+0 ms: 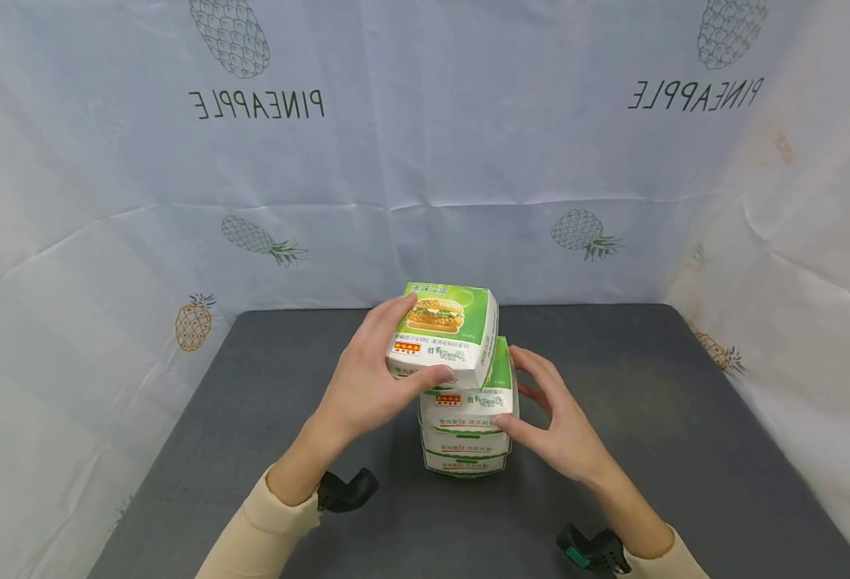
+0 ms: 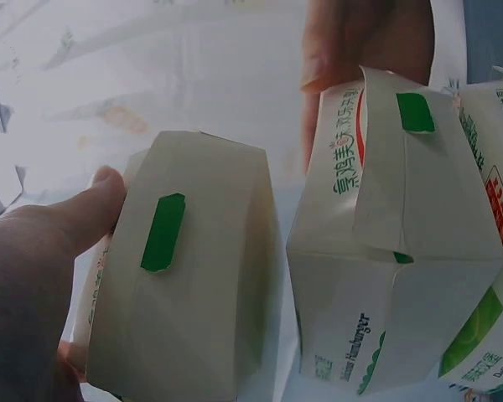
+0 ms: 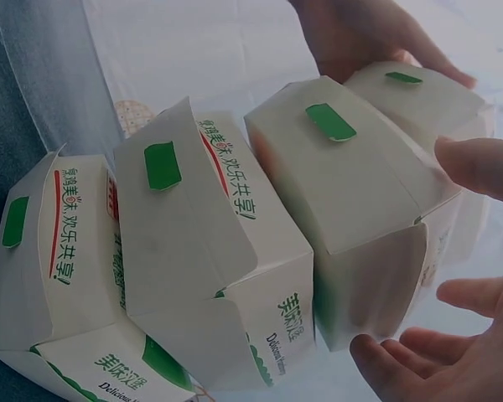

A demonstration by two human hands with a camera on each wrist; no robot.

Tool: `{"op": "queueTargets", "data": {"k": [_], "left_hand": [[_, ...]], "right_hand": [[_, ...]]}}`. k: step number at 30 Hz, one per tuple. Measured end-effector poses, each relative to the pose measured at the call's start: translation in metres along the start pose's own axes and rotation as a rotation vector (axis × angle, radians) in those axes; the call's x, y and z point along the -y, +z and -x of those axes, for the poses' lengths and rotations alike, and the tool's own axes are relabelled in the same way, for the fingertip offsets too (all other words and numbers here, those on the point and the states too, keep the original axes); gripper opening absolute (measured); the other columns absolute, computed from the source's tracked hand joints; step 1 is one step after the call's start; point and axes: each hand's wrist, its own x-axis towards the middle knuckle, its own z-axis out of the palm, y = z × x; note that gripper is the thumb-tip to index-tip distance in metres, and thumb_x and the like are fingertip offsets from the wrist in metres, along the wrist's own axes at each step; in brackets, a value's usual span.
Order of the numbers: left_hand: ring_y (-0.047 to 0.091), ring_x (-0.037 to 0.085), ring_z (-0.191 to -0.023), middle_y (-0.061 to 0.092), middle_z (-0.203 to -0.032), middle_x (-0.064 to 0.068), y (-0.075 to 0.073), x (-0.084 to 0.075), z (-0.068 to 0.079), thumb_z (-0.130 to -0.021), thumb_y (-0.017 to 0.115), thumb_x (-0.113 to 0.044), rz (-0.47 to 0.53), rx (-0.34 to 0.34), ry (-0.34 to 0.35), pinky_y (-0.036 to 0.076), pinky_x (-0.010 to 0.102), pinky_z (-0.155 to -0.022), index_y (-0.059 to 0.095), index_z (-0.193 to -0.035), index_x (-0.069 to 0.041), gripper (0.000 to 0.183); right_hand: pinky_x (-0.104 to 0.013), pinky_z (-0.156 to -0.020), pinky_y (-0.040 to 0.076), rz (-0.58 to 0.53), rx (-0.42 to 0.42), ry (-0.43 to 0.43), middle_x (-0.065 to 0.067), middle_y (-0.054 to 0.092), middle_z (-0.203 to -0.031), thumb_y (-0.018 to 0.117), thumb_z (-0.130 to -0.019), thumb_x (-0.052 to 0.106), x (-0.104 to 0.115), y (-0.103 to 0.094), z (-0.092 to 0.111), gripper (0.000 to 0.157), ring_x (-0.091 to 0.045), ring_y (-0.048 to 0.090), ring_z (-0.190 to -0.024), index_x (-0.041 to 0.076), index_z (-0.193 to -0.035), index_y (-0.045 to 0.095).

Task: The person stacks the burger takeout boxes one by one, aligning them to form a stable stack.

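My left hand [image 1: 370, 370] grips a green-and-white hamburger box [image 1: 457, 318], thumb across its front and fingers at its left side. The box sits tilted over the upper left of a stack of similar boxes [image 1: 464, 445]. In the right wrist view, the held box [image 3: 440, 96] is at the upper right, beside the stack's topmost box [image 3: 344, 184]. My right hand [image 1: 558, 426] is at this topmost box's right side, with its thumb near the front corner and its fingers loosely bent and spread. The stack's rear is hidden.
The stack stands on a dark grey table [image 1: 309, 515]. Behind and at both sides hangs a pale cloth [image 1: 439, 145] printed with pineapples and mirrored lettering. Black wrist devices, including the left one [image 1: 348, 490], sit below each hand near the beige sleeves [image 1: 258, 531].
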Motion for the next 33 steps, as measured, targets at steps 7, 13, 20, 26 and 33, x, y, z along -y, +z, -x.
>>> {"op": "queueTargets", "data": {"k": [7, 13, 20, 26, 33], "left_hand": [[0.041, 0.026, -0.139, 0.035, -0.160, -0.001, 0.005, -0.003, 0.004, -0.081, 0.083, -0.053, -0.015, 0.006, 0.002, 0.044, 0.055, -0.101, 0.040, -0.157, -0.022, 0.094], [0.042, 0.026, -0.139, 0.038, -0.158, -0.001, 0.010, -0.005, 0.005, -0.079, 0.083, -0.055, -0.036, 0.007, 0.010, 0.043, 0.056, -0.102, 0.041, -0.157, -0.023, 0.094], [0.043, 0.027, -0.137, 0.039, -0.157, 0.000, 0.013, -0.008, 0.006, -0.077, 0.084, -0.056, -0.059, 0.005, 0.016, 0.044, 0.055, -0.100, 0.042, -0.157, -0.023, 0.096], [0.043, 0.029, -0.137, 0.037, -0.158, 0.002, 0.016, -0.011, 0.007, -0.076, 0.086, -0.054, -0.042, -0.012, 0.033, 0.044, 0.055, -0.100, 0.041, -0.157, -0.022, 0.097], [0.040, 0.030, -0.139, 0.034, -0.160, 0.004, 0.018, -0.012, 0.010, -0.079, 0.086, -0.051, -0.023, -0.025, 0.072, 0.044, 0.056, -0.101, 0.039, -0.158, -0.022, 0.097]], "right_hand": [[-0.026, -0.110, 0.039, -0.040, -0.031, -0.055, -0.012, 0.033, -0.157, 0.072, -0.089, -0.008, 0.003, 0.000, 0.000, 0.078, -0.019, 0.036, -0.143, 0.008, -0.157, 0.037], [-0.026, -0.111, 0.039, -0.018, -0.065, -0.083, -0.011, 0.035, -0.156, 0.071, -0.087, -0.011, 0.012, -0.002, 0.000, 0.081, -0.018, 0.038, -0.142, 0.012, -0.157, 0.038], [-0.030, -0.112, 0.038, -0.014, -0.114, -0.187, -0.014, 0.038, -0.154, 0.069, -0.083, -0.016, 0.030, -0.004, -0.007, 0.081, -0.025, 0.040, -0.141, 0.005, -0.155, 0.040], [-0.033, -0.114, 0.037, -0.010, -0.097, -0.216, -0.013, 0.034, -0.158, 0.071, -0.084, -0.010, 0.044, -0.002, -0.014, 0.078, -0.030, 0.031, -0.145, 0.005, -0.155, 0.041], [-0.025, -0.112, 0.036, 0.024, -0.108, -0.189, -0.010, 0.030, -0.160, 0.072, -0.084, -0.008, 0.050, 0.000, -0.018, 0.082, -0.028, 0.028, -0.147, 0.010, -0.157, 0.040]]}}
